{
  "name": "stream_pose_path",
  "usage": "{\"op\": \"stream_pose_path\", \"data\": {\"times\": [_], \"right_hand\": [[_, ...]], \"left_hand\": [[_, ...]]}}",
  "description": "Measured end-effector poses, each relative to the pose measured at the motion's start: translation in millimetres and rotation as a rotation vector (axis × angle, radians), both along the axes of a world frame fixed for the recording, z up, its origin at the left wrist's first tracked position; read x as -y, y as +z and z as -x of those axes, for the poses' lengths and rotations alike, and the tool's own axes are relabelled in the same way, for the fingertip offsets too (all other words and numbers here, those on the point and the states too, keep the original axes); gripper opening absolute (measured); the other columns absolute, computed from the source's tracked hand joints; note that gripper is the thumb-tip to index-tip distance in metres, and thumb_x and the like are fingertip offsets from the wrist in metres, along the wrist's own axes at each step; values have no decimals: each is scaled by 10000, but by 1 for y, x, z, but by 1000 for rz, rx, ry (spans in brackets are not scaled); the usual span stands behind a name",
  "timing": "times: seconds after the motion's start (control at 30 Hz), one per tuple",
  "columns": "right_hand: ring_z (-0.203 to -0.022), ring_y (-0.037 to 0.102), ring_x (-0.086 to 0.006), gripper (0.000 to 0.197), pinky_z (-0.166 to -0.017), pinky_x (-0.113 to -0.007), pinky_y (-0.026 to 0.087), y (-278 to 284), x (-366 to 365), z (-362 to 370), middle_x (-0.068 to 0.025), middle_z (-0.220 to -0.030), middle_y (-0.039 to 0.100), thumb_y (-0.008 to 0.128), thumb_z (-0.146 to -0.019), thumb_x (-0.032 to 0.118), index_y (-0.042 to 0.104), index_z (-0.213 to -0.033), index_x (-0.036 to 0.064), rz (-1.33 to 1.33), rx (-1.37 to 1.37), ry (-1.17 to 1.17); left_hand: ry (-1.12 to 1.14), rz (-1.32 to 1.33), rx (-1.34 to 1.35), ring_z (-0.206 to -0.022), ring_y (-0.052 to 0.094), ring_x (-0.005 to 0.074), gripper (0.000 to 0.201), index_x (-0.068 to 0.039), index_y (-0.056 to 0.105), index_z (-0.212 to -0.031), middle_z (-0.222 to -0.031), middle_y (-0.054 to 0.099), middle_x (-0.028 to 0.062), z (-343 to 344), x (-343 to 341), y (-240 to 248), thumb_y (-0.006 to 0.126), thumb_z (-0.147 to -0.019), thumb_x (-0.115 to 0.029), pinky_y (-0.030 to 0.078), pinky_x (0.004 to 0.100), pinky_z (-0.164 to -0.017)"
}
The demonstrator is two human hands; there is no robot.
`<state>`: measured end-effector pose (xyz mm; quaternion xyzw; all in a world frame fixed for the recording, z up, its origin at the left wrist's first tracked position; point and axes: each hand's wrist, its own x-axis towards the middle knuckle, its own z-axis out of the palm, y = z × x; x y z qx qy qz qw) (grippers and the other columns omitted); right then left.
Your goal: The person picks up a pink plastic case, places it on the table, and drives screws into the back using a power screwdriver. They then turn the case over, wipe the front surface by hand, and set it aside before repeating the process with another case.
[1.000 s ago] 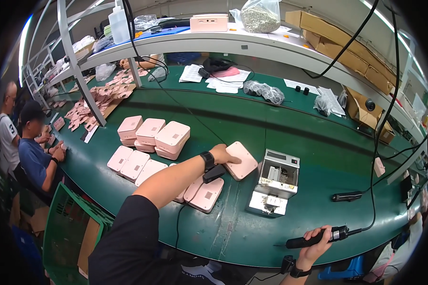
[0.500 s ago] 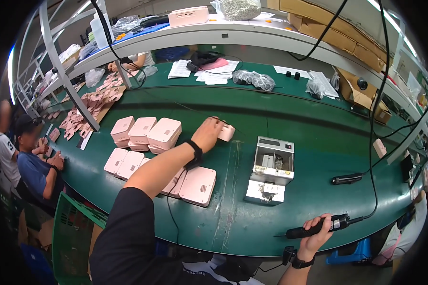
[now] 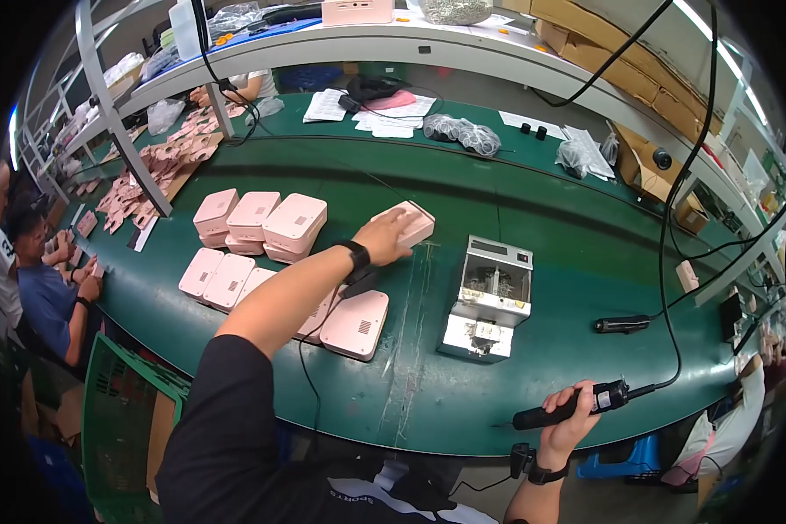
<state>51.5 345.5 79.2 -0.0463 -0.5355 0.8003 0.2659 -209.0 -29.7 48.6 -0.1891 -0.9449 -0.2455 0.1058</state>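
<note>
My left hand (image 3: 384, 236) reaches across the bench to a pale pink plastic box (image 3: 420, 224), standing apart from the others. Its fingers lie over the box's left part; their far tips are partly hidden. My right hand (image 3: 571, 414), at the near right, is closed around a black corded electric screwdriver (image 3: 541, 416), whose thin bit points left. Left of my left hand are stacked pink boxes (image 3: 295, 220), with a nearer row of pink boxes (image 3: 355, 325) partly behind my forearm. Between my hands stands a grey screw feeder (image 3: 491, 293) with screws inside.
A second black screwdriver (image 3: 622, 325) lies on the green bench (image 3: 463, 410) at right. Cables hang from the overhead shelf (image 3: 393, 42). Pink parts (image 3: 162, 175) are heaped at far left, near a seated co-worker (image 3: 48, 288). A green crate (image 3: 131, 428) stands at lower left.
The pink box at my left hand has turned from a tilted, edge-on pose to show its broad top. My right hand keeps holding the screwdriver. The whole view has shifted slightly.
</note>
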Motion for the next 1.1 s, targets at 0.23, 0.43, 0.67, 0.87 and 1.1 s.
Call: {"op": "stream_pose_path", "data": {"times": [0.23, 0.43, 0.67, 0.87, 1.1], "right_hand": [[-492, 475, -160, 189, -501, -319, 437, 4, -6, -23, -59, -653, 490, 525, -978, 235, 473, -993, 54, -24, 29, -75], [-509, 458, -140, 218, -531, -302, 420, -5, -15, -35, -39, -657, 480, 523, -996, 277, 471, -1026, 68, -62, 13, -135], [-638, 499, -144, 245, -631, -297, 448, -9, -4, -11, -52, -761, 511, 558, -988, 276, 476, -1094, 71, -82, -114, -16], [-777, 544, -188, 247, -681, -335, 489, -4, 22, 5, -85, -869, 542, 613, -951, 175, 476, -1124, 63, -236, -153, 9], [-533, 499, -177, 184, -579, -348, 467, 29, 43, 36, -75, -673, 518, 550, -941, 109, 461, -1087, 42, -273, -34, 117]], "left_hand": [[313, 368, -218, -1083, 588, 339, 471, -58, 603, -1168, -1206, 542, 196, 38, 0, -6, 749, -796, -309, 531, 436, -870], [178, 346, 122, -1096, 589, 373, 662, -18, 594, -1215, -1142, 617, 211, -88, 5, 40, 679, -820, -542, 511, 443, -886], [159, 496, -45, -1301, 447, 420, 847, -10, 493, -1372, -1392, 452, 290, -223, -1, 16, 702, -777, -575, 348, 528, -1082], [-441, 254, 25, -1374, 338, 475, 776, -113, 489, -1402, -1472, 374, 259, -231, -4, -2, 742, -762, -472, 257, 571, -1141], [-557, -60, 130, -1373, 352, 460, 817, -170, 501, -1389, -1482, 365, 227, -232, -14, -15, 854, -670, -329, 345, 516, -1118]]}}
